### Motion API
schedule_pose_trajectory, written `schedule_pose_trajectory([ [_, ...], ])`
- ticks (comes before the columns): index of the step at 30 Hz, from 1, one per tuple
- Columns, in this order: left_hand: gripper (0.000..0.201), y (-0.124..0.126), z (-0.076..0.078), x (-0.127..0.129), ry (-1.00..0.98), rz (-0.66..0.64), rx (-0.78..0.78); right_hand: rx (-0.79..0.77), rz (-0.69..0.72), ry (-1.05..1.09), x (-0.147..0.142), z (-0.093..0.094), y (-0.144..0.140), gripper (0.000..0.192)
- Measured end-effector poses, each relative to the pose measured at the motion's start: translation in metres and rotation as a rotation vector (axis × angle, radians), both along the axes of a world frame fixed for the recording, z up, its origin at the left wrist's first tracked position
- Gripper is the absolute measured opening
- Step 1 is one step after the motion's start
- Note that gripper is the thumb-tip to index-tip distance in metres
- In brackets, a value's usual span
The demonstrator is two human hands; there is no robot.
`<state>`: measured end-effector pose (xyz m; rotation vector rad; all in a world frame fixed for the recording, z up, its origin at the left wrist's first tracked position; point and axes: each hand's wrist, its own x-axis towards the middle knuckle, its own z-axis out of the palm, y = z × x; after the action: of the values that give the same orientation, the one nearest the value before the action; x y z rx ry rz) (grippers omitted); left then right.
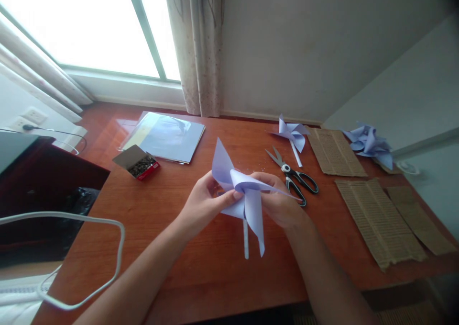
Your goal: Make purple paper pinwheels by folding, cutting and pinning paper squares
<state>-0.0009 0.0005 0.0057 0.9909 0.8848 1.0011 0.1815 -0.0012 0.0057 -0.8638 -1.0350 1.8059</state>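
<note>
Both my hands hold a pale lilac paper pinwheel [247, 191] above the middle of the wooden table [201, 267]. My left hand [204, 205] pinches its centre from the left, thumb on the folded blades. From the right, my right hand [279, 203] grips it behind the blades. A white stick [245, 241] hangs down from the pinwheel's centre toward the table. Black-handled scissors [294, 174] lie just right of my right hand.
A finished pinwheel [292, 133] lies behind the scissors, several more [369, 143] at the far right. Corrugated cardboard strips [380, 219] cover the right side. An open box of pins [141, 164] and a paper stack [165, 136] sit at the back left. A white cable [89, 219] loops at the left.
</note>
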Motion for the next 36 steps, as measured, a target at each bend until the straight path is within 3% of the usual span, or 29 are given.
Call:
schedule_pose_trajectory([
  [4, 0.059, 0.000, -0.003, 0.001, -0.005, -0.055, -0.044, -0.010, -0.036, 0.048, -0.003, 0.004, -0.001, 0.022],
  [6, 0.057, 0.001, -0.006, 0.003, 0.007, -0.015, -0.001, -0.006, -0.054, 0.040, -0.005, 0.004, -0.002, 0.022],
  [9, 0.053, 0.001, -0.009, 0.004, 0.053, 0.127, 0.124, -0.002, -0.089, 0.016, -0.006, 0.000, -0.001, 0.024],
  [12, 0.036, -0.002, -0.009, 0.001, 0.156, 0.324, 0.275, -0.021, -0.172, 0.023, -0.005, -0.006, 0.002, 0.030],
  [15, 0.024, -0.009, -0.005, -0.005, 0.355, 0.474, 0.551, -0.040, -0.280, 0.034, -0.005, -0.007, 0.006, 0.036],
  [18, 0.032, -0.016, -0.001, -0.007, 0.535, 0.293, 0.828, -0.019, -0.334, 0.049, -0.005, -0.007, 0.008, 0.030],
  [20, 0.045, -0.018, -0.001, -0.005, 0.642, 0.158, 0.922, 0.022, -0.348, 0.043, -0.007, -0.009, 0.007, 0.024],
  [23, 0.070, -0.018, -0.008, 0.000, 0.743, 0.084, 0.935, 0.079, -0.393, 0.003, -0.011, -0.013, 0.005, 0.023],
  [25, 0.073, -0.016, -0.012, 0.004, 0.766, 0.089, 0.913, 0.083, -0.429, -0.028, -0.014, -0.013, 0.003, 0.024],
  [33, 0.046, -0.011, -0.018, 0.006, 0.593, 0.232, 0.824, 0.053, -0.354, 0.001, -0.024, -0.012, -0.002, 0.021],
  [36, 0.037, -0.008, -0.020, 0.005, 0.443, 0.245, 0.710, 0.101, -0.325, -0.014, -0.023, -0.013, -0.003, 0.016],
])
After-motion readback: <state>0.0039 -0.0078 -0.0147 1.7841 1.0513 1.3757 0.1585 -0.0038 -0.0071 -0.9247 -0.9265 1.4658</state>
